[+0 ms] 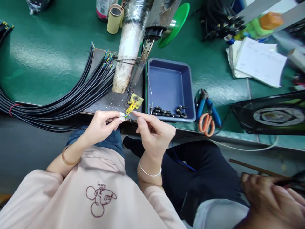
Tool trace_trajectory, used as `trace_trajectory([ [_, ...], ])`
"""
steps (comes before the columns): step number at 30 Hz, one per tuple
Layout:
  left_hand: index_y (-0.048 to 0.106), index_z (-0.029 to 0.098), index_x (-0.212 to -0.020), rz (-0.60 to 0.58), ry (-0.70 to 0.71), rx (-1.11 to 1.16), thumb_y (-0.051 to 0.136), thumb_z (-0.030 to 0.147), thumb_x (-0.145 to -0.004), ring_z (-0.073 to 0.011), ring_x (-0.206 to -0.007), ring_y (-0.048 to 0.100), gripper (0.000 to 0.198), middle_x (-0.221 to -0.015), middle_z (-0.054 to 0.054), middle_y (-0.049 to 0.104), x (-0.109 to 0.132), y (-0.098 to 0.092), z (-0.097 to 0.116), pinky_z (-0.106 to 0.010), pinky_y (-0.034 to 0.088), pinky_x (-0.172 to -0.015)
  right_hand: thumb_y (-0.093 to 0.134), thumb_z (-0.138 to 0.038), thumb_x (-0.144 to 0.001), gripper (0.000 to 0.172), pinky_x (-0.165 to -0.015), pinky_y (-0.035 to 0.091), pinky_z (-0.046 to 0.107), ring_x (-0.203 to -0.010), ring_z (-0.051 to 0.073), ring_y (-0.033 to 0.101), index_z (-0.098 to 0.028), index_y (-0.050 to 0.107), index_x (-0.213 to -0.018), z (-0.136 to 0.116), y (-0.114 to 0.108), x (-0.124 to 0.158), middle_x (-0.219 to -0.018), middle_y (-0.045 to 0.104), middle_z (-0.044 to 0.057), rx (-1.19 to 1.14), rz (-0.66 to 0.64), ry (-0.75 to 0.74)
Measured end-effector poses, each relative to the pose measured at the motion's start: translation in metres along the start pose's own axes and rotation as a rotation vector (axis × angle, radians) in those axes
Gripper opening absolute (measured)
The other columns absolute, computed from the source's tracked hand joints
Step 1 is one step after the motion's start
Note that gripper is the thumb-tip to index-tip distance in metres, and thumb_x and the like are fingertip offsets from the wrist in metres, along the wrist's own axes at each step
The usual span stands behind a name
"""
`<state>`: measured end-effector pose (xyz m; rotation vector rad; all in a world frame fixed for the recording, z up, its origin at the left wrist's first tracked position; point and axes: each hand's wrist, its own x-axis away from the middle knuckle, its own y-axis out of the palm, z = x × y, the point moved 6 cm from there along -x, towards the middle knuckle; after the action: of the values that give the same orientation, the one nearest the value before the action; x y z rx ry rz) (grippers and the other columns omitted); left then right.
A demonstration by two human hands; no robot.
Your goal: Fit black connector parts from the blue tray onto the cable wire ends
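Observation:
My left hand (105, 124) is closed in a pinch at the table's front edge. White covers sit on its fingertips, and between them are thin coloured wire ends (127, 115), blue and yellow-green. My right hand (154, 130) is closed just to the right, index finger and thumb close together near the wires; whatever lies between them is too small to make out. A small dark connector (130, 120) shows between the hands. Directly above sits a yellow clip (131, 107) by a yellow sponge-like piece (138, 100). The perforated shaft of a soldering iron (144, 58) slants down towards it.
A bundle of black cables (59, 108) lies left. The blue tray (169, 73) holds several black connectors (164, 112). Pliers (206, 111), papers (259, 63) and a green reel (177, 25) lie right. A wrapped white tube (126, 57) hangs overhead. A co-worker's hands (269, 197) are at lower right.

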<state>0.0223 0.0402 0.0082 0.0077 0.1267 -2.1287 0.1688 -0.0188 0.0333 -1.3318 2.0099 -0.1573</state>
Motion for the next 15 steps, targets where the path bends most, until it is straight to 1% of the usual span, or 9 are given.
trace_trajectory([
  [2, 0.055, 0.016, -0.06, -0.026, -0.003, -0.003, 0.059, 0.026, -0.092, -0.0079, -0.05, 0.043, 0.034, -0.053, 0.003, 0.051, 0.0, 0.001, 0.002, -0.021, 0.036, -0.05, 0.064, -0.022, -0.092, 0.018, -0.038, 0.035, 0.022, -0.038, 0.007, 0.051, -0.026, 0.081, -0.096, 0.002, 0.004, -0.002, -0.07, 0.076, -0.003, -0.056, -0.058, 0.051],
  [5, 0.055, 0.016, -0.059, -0.051, 0.016, -0.014, 0.058, 0.024, -0.091, -0.0075, -0.049, 0.04, 0.033, -0.053, 0.004, 0.049, 0.0, 0.001, 0.004, -0.021, 0.033, -0.049, 0.063, -0.022, -0.092, 0.018, -0.038, 0.036, 0.019, -0.037, 0.007, 0.052, -0.025, 0.081, -0.093, 0.006, 0.009, -0.005, -0.06, 0.071, -0.005, -0.158, -0.132, 0.12],
  [8, 0.055, 0.015, -0.06, -0.07, 0.033, -0.034, 0.058, 0.021, -0.09, -0.0069, -0.049, 0.038, 0.031, -0.053, 0.004, 0.048, 0.001, 0.002, 0.006, -0.021, 0.032, -0.049, 0.062, -0.023, -0.093, 0.019, -0.038, 0.037, 0.019, -0.037, 0.006, 0.052, -0.024, 0.081, -0.091, 0.009, 0.015, -0.005, -0.058, 0.07, -0.005, -0.217, -0.211, 0.153],
  [9, 0.055, 0.015, -0.061, -0.069, 0.024, -0.03, 0.058, 0.021, -0.089, -0.0068, -0.049, 0.039, 0.029, -0.053, 0.004, 0.048, 0.001, 0.002, 0.005, -0.021, 0.032, -0.049, 0.062, -0.023, -0.094, 0.019, -0.038, 0.038, 0.019, -0.037, 0.006, 0.053, -0.024, 0.081, -0.092, 0.01, 0.014, -0.004, -0.059, 0.07, -0.005, -0.214, -0.204, 0.152],
  [10, 0.055, 0.015, -0.062, -0.066, 0.01, -0.02, 0.058, 0.02, -0.089, -0.0066, -0.049, 0.04, 0.028, -0.053, 0.004, 0.049, 0.002, 0.002, 0.004, -0.02, 0.033, -0.049, 0.062, -0.024, -0.094, 0.019, -0.039, 0.038, 0.019, -0.038, 0.007, 0.053, -0.024, 0.081, -0.093, 0.01, 0.012, -0.003, -0.061, 0.071, -0.004, -0.2, -0.171, 0.146],
  [13, 0.055, 0.015, -0.065, -0.055, -0.037, 0.022, 0.057, 0.021, -0.09, -0.0064, -0.049, 0.042, 0.026, -0.054, 0.004, 0.05, 0.002, 0.001, 0.001, -0.02, 0.034, -0.049, 0.064, -0.025, -0.093, 0.017, -0.039, 0.038, 0.021, -0.04, 0.007, 0.054, -0.025, 0.081, -0.096, 0.007, 0.004, 0.001, -0.067, 0.074, -0.002, -0.11, -0.035, 0.09],
  [15, 0.055, 0.015, -0.066, -0.048, -0.051, 0.051, 0.058, 0.024, -0.09, -0.0064, -0.049, 0.043, 0.026, -0.055, 0.004, 0.05, 0.003, 0.001, -0.001, -0.019, 0.035, -0.05, 0.066, -0.025, -0.092, 0.016, -0.038, 0.037, 0.022, -0.04, 0.008, 0.053, -0.026, 0.081, -0.097, 0.004, 0.003, 0.004, -0.066, 0.074, -0.002, -0.059, -0.022, 0.037],
])
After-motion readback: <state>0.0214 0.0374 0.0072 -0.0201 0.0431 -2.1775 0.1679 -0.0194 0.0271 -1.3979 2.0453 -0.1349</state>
